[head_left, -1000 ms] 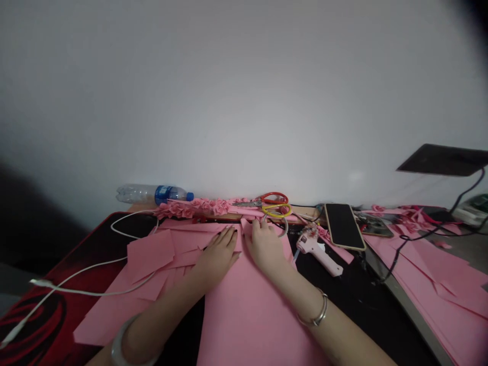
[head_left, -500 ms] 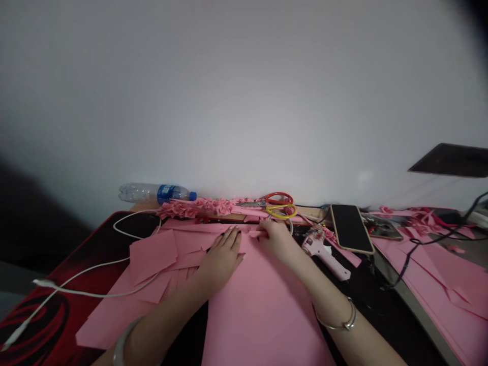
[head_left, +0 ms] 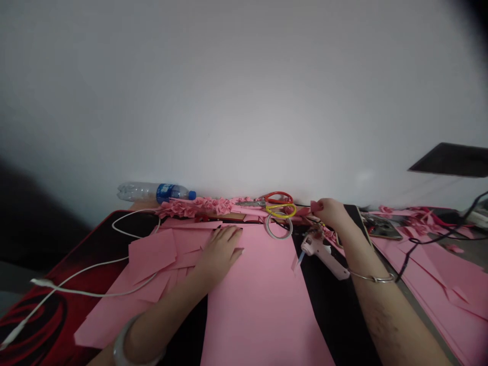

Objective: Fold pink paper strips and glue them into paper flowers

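Note:
My left hand (head_left: pixel 219 251) lies flat with its fingers stretched out, on the top left part of a long pink paper sheet (head_left: pixel 259 300). At the back right, my right hand (head_left: pixel 332 213) pinches a small piece of pink paper (head_left: pixel 315 206) between its fingertips. A pink glue gun (head_left: pixel 328 260) lies below that hand, its tip pointing left near the sheet's edge. Scissors (head_left: pixel 281 210) with red and yellow handles rest at the back, and a white ring like a tape roll (head_left: pixel 279 238) overlaps the sheet's far edge. The right forearm covers much of a phone (head_left: pixel 356 216).
Loose pink paper pieces (head_left: pixel 152 254) and a white cable (head_left: pixel 95 294) lie at the left. Pink paper flowers (head_left: pixel 183 209) and a plastic bottle (head_left: pixel 165 192) line the wall. More pink sheets (head_left: pixel 438 290) and a black cable (head_left: pixel 407 256) are at the right.
My right hand has moved from the sheet's far edge to the back right, uncovering the white ring and now partly hiding the phone. My left hand stays nearly in place on the sheet.

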`<state>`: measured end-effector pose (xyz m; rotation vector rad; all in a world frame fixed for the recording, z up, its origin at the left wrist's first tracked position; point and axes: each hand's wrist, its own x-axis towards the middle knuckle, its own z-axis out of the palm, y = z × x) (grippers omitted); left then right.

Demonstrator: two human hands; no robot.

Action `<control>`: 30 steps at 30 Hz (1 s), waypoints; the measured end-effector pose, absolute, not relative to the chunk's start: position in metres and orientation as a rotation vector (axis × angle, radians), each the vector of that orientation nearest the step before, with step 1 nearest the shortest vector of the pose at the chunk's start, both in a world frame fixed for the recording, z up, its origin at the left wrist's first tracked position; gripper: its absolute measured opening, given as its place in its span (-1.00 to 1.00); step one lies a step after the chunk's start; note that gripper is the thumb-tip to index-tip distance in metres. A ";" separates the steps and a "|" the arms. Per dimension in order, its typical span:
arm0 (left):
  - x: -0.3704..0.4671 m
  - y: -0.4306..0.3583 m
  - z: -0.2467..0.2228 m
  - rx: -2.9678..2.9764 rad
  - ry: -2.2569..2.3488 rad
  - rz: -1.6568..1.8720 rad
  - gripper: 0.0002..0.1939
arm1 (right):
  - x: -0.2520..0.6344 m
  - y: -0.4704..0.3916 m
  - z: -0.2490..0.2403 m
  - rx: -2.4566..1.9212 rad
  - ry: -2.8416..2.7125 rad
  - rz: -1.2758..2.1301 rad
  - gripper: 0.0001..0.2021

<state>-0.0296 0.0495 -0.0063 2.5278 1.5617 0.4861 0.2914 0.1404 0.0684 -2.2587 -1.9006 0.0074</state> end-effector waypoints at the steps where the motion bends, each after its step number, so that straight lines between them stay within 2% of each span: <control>1: -0.030 0.050 -0.007 2.519 1.557 0.508 -0.60 | 0.292 0.139 0.068 -2.271 -1.898 0.003 -0.69; 4: -0.029 0.051 -0.010 2.523 1.527 0.498 -0.58 | 0.281 0.122 0.071 -2.252 -1.880 -0.045 -0.51; 7: -0.026 0.051 -0.013 2.589 1.475 0.401 -0.56 | 0.249 0.083 0.076 -2.065 -1.983 -0.019 -0.55; 9: -0.024 0.051 -0.016 2.623 1.450 0.330 -0.54 | 0.222 0.052 0.075 -1.638 -2.269 0.283 -0.53; 11: -0.023 0.051 -0.018 2.629 1.441 0.274 -0.53 | 0.199 0.024 0.067 -1.378 -2.522 0.560 -0.43; 15: -0.024 0.052 -0.022 2.641 1.446 0.233 -0.51 | 0.177 -0.001 0.039 -1.260 -2.833 0.574 -0.36; 19: -0.024 0.053 -0.024 2.678 1.450 0.233 -0.52 | 0.185 0.007 0.026 -1.618 -2.764 0.162 -0.37; 21: -0.024 0.053 -0.024 2.676 1.461 0.225 -0.52 | 0.191 0.015 0.032 -1.816 -2.668 0.010 -0.44; 26: -0.022 0.051 -0.020 2.676 1.483 0.208 -0.53 | 0.194 0.044 0.053 -1.893 -2.479 -0.012 -0.60; 30: -0.024 0.050 -0.022 2.701 1.451 0.272 -0.53 | 0.187 0.069 0.046 -1.944 -2.399 -0.042 -0.75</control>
